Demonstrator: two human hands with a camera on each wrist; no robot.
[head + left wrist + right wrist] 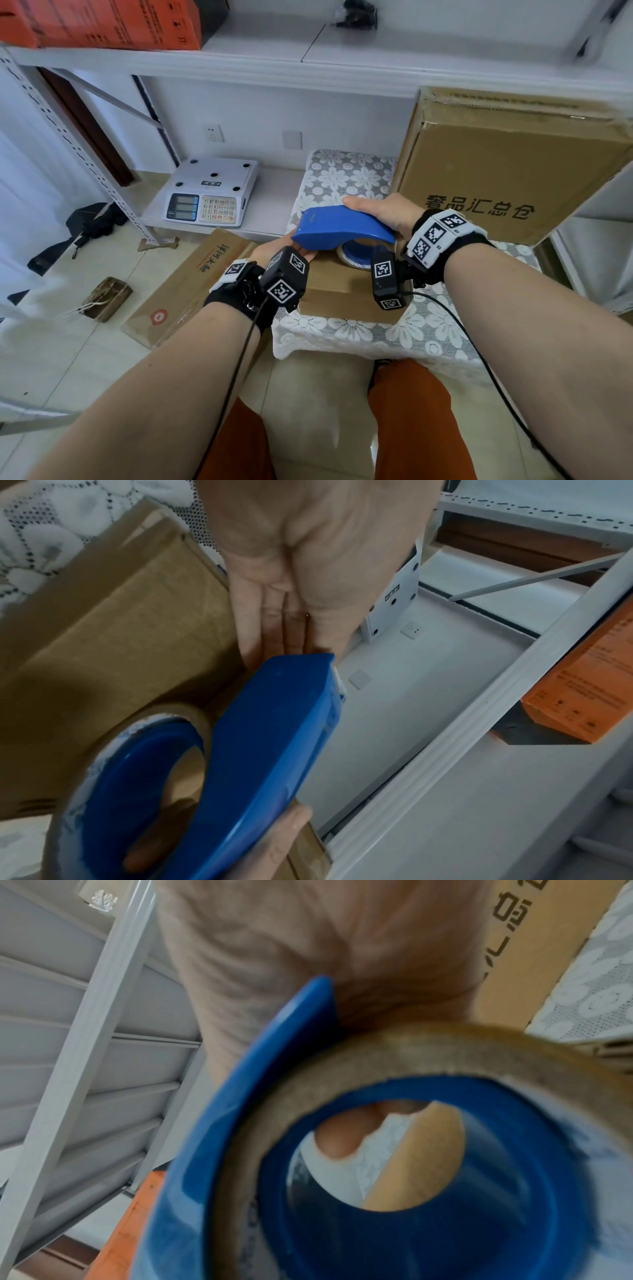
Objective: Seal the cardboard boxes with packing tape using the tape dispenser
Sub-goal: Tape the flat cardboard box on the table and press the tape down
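A blue tape dispenser [342, 230] with a roll of brown packing tape [356, 255] hovers just over a small brown cardboard box [342, 286] on the lace-covered table. My right hand [380, 209] grips the dispenser from above and behind, its fingers curled through the roll's core [150, 853]. My left hand [274, 247] lies flat with straight fingers [274, 631] under the dispenser's front end [301, 669], against the box top [103, 642]. In the right wrist view the roll [377, 1053] and blue shell [240, 1096] fill the frame below my palm [274, 947].
A large printed cardboard box [507, 171] stands at the table's back right. A white scale [212, 192] sits on the low shelf to the left, and a flattened carton [191, 284] lies on the floor. An orange box [102, 20] is on the upper shelf.
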